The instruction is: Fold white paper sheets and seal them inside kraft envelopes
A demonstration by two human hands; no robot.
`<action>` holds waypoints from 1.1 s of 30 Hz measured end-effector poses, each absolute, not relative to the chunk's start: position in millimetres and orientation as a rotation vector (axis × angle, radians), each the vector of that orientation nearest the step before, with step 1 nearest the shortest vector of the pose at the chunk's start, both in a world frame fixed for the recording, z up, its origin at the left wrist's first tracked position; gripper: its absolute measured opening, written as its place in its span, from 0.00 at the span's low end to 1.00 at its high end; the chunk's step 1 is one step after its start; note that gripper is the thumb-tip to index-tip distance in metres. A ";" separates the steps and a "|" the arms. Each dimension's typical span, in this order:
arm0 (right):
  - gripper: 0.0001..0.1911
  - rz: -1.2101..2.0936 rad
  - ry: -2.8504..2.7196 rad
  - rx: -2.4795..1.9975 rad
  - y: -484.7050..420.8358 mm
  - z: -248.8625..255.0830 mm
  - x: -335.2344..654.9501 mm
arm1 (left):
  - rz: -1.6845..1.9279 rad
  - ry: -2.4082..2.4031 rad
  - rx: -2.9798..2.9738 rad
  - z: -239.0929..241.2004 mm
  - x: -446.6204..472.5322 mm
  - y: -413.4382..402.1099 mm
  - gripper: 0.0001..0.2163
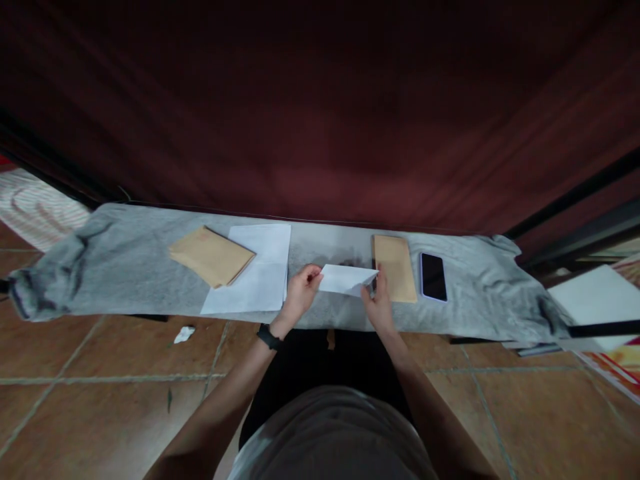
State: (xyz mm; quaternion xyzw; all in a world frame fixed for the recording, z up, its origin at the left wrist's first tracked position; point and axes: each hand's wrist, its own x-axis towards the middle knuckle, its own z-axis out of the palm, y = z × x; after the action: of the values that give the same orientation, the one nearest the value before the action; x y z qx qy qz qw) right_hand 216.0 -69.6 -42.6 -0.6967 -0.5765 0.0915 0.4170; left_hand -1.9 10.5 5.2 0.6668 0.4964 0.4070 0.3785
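The paper (345,279) looks matt, the phone (433,277) glossy.

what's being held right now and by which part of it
A folded white sheet of paper: the left hand pinches its left end; the right hand has fingers at its right end, grip unclear.

The left hand (301,291) and right hand (379,307) hold folded white paper (344,278).
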 end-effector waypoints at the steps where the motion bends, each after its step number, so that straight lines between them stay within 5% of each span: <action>1: 0.39 0.218 -1.460 -1.715 -65.8 -32.3 219.3 | 1.052 1.238 1.788 11.8 -3.3 10.5 0.03; 9: 0.14 0.396 -1.388 -1.392 -49.7 2.9 231.8 | 1.256 1.089 2.172 8.9 -15.4 18.4 0.07; 17: 0.20 0.231 -1.719 -1.541 -89.1 -50.4 223.7 | 0.966 1.101 2.231 -49.1 -22.2 8.1 0.13; 33: 0.26 0.155 -1.973 -1.698 -110.1 -63.6 220.6 | 0.767 1.157 2.408 -46.6 -18.8 -19.7 0.15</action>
State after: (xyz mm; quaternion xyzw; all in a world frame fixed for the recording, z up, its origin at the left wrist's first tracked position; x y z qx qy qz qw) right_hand 220.6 -110.1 -63.6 -0.6281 -0.7298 0.0575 0.2640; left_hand -18.8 -19.7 -46.6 0.8521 0.4095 0.2716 0.1799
